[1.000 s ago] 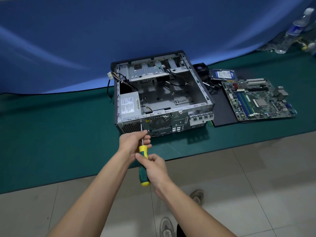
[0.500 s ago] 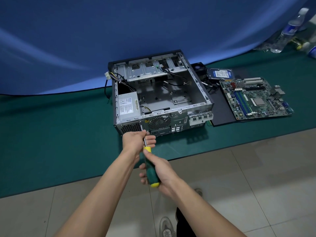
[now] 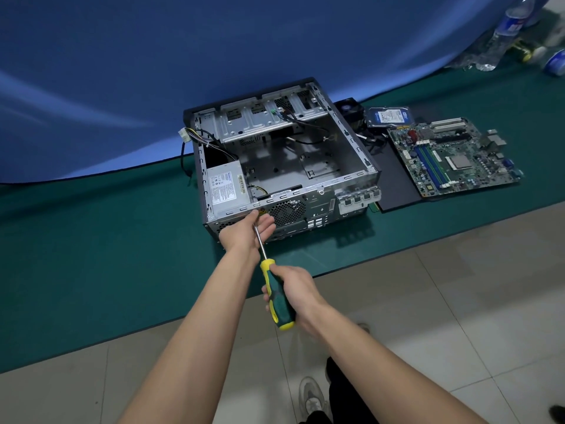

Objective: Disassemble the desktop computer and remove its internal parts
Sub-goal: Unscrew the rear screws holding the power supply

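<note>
An open grey computer case lies on its side on the green mat. A silver power supply sits in its near left corner. My right hand grips the green and yellow handle of a screwdriver. Its shaft points up at the case's rear panel, near the power supply. My left hand rests against that rear panel, fingers loosely around the shaft near its tip. The tip itself is hidden by my fingers.
A motherboard lies on a black side panel right of the case. A hard drive and a fan sit behind it. Bottles stand at the far right. A blue backdrop rises behind; tiled floor lies in front.
My right hand has pulled back down the screwdriver handle. My left hand has slid up the shaft to the rear panel.
</note>
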`<state>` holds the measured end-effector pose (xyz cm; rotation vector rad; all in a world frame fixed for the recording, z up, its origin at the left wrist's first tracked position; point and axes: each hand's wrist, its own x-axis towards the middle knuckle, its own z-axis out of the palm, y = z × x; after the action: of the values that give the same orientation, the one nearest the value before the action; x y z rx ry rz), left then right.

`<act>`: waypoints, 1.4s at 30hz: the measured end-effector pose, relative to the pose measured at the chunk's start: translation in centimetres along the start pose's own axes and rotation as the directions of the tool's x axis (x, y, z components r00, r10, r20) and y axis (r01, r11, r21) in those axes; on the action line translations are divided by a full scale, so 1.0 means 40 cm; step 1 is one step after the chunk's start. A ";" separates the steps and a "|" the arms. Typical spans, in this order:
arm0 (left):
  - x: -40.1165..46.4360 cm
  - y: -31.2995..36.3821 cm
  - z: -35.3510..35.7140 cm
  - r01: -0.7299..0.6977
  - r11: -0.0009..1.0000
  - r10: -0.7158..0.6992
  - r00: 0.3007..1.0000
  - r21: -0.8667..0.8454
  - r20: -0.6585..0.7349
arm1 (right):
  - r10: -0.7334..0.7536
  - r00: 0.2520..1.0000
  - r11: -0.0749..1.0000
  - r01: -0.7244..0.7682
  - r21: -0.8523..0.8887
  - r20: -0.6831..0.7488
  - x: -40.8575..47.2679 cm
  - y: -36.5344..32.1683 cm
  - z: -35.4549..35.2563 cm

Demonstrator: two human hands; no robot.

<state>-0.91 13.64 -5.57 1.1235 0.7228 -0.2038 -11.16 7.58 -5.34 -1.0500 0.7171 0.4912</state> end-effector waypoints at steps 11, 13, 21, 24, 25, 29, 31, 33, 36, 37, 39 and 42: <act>0.001 -0.032 -0.007 -0.042 0.991 0.040 0.999 -0.129 -0.022 | -0.240 0.965 0.837 0.153 -0.525 -0.102 0.026 -0.009 -0.043; -0.001 -0.028 -0.004 -0.050 0.988 0.048 0.999 -0.143 -0.018 | -0.287 0.955 0.763 0.176 -0.622 -0.082 0.022 -0.023 -0.056; -0.035 0.009 0.037 -0.189 0.981 0.191 0.981 -0.042 0.028 | -0.424 0.906 0.523 0.253 -0.814 0.009 -0.034 -0.150 -0.142; -0.082 0.008 0.080 -0.404 0.859 0.350 0.911 0.314 0.216 | -0.462 0.885 0.614 0.371 -0.696 0.065 -0.053 -0.241 -0.164; -0.096 0.008 0.093 -0.575 0.664 0.462 0.818 0.479 0.341 | -0.482 0.872 0.631 0.409 -0.659 0.080 -0.059 -0.274 -0.170; -0.141 0.011 0.171 -0.840 -0.327 0.491 0.241 0.434 0.837 | -0.580 0.808 0.658 0.540 -0.525 0.104 -0.063 -0.387 -0.205; -0.151 0.015 0.226 -0.834 -0.416 0.451 0.158 0.363 0.879 | -0.606 0.792 0.670 0.556 -0.492 0.069 -0.054 -0.426 -0.236; -0.151 0.018 0.279 -0.838 -0.413 0.433 0.165 0.358 0.886 | -0.588 0.809 0.718 0.539 -0.441 0.032 -0.040 -0.454 -0.276; -0.143 0.015 0.347 -0.834 -0.438 0.425 0.138 0.336 0.895 | -0.531 0.847 0.777 0.505 -0.375 0.040 -0.010 -0.491 -0.340; -0.136 0.010 0.368 -0.827 -0.458 0.413 0.127 0.326 0.902 | -0.517 0.854 0.789 0.499 -0.358 0.051 0.002 -0.501 -0.361; -0.118 -0.001 0.407 -0.805 -0.510 0.376 0.109 0.303 0.920 | -0.504 0.862 0.801 0.491 -0.342 0.057 0.025 -0.521 -0.402; -0.088 -0.022 0.458 -0.790 -0.551 0.311 0.103 0.267 0.945 | -0.488 0.871 0.801 0.472 -0.367 0.055 0.059 -0.551 -0.458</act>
<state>3.75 -3.45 0.28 2.5636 -1.1513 0.4414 -0.08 -18.28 0.55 -1.5506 0.3694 0.1578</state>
